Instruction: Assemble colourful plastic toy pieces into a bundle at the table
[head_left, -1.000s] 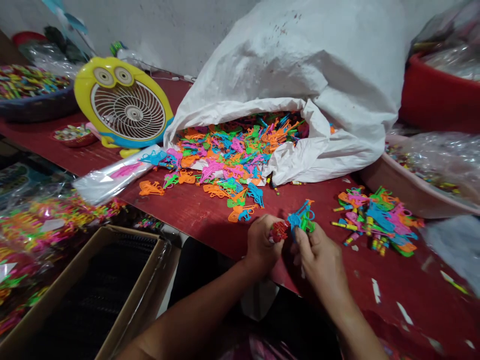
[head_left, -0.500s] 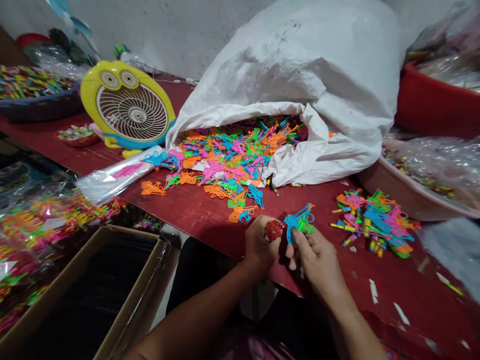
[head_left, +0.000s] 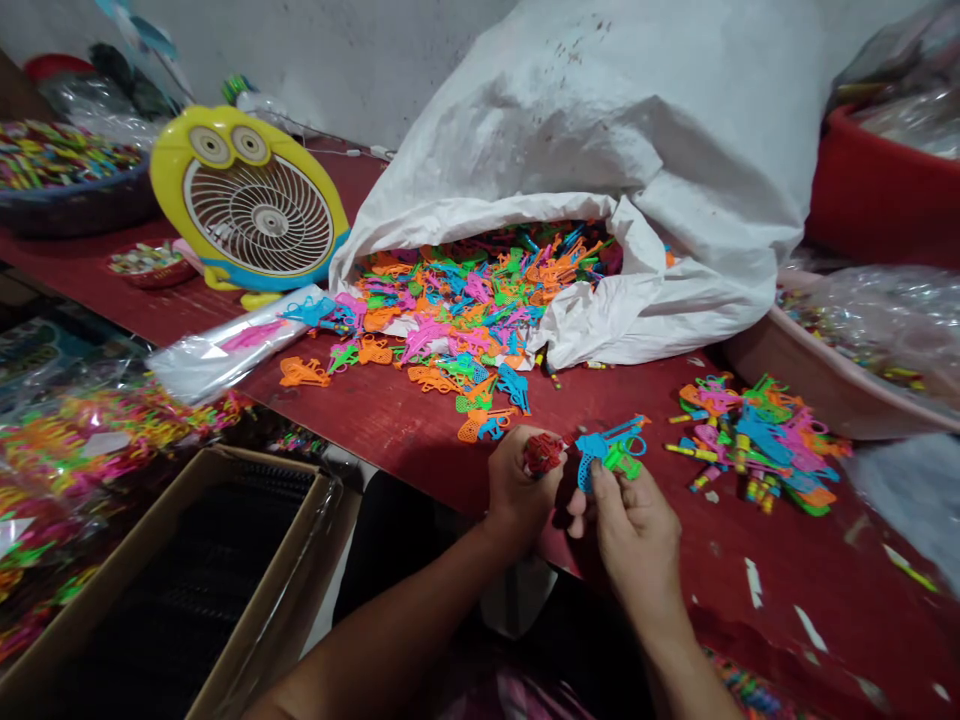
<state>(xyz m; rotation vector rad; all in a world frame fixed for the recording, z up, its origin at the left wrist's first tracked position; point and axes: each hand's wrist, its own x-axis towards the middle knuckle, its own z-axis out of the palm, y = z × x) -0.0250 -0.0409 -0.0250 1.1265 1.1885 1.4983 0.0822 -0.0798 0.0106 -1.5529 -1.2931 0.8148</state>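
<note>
My left hand (head_left: pixel 516 492) is closed around a bundle of small red pieces (head_left: pixel 543 455), whose ends stick out at the top of the fist; their exact kind I cannot make out. Beside it, my right hand (head_left: pixel 639 525) pinches a blue plastic toy gun (head_left: pixel 591 458) between thumb and fingers. A green plastic piece (head_left: pixel 622 460) sits in the same grip, partly covered by the fingers. Both hands are above the front edge of the red table (head_left: pixel 405 440). Just beyond them lie several loose toy guns (head_left: pixel 484 405) in orange, green and blue.
A big white sack (head_left: pixel 675 200) spills colourful toy guns (head_left: pixel 480 290). To the right lies a pile of toy guns (head_left: pixel 765 440) by a pink basin (head_left: pixel 787 375). A yellow fan (head_left: pixel 259 210) stands left. Lower left is a cardboard box (head_left: pixel 259 590) of black pieces.
My right hand has shifted slightly to the right with the blue toy gun, and more of the green piece shows. My left hand keeps its hold on the red bundle. The view has shifted slightly.
</note>
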